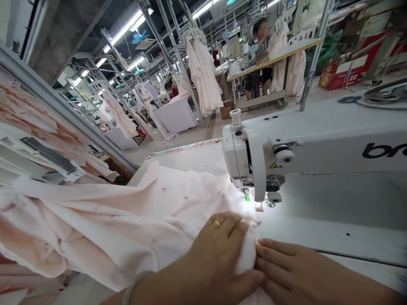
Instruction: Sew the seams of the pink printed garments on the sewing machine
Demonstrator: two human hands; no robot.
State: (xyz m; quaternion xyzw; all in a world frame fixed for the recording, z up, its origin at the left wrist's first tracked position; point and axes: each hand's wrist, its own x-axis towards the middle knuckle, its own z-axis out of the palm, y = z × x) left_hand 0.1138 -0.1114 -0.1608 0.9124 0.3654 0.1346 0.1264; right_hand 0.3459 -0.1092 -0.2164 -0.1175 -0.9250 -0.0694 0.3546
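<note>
A pale pink garment (127,220) with small red spots lies bunched across the sewing table and runs under the needle of a white sewing machine (305,148). My left hand (219,254), with a gold ring and a bracelet, presses on the fabric just in front of the needle, fingers curled over a fold. My right hand (292,271) lies beside it to the right, its fingertips pinching the fabric's edge. The needle area (251,199) is lit by the machine's lamp.
The white table top (333,237) stretches right under the machine arm. Stacked pink fabric pieces (38,127) fill a rack at the left. Pink garments hang on racks (203,72) beyond. Other workers sit at benches (273,59) in the background.
</note>
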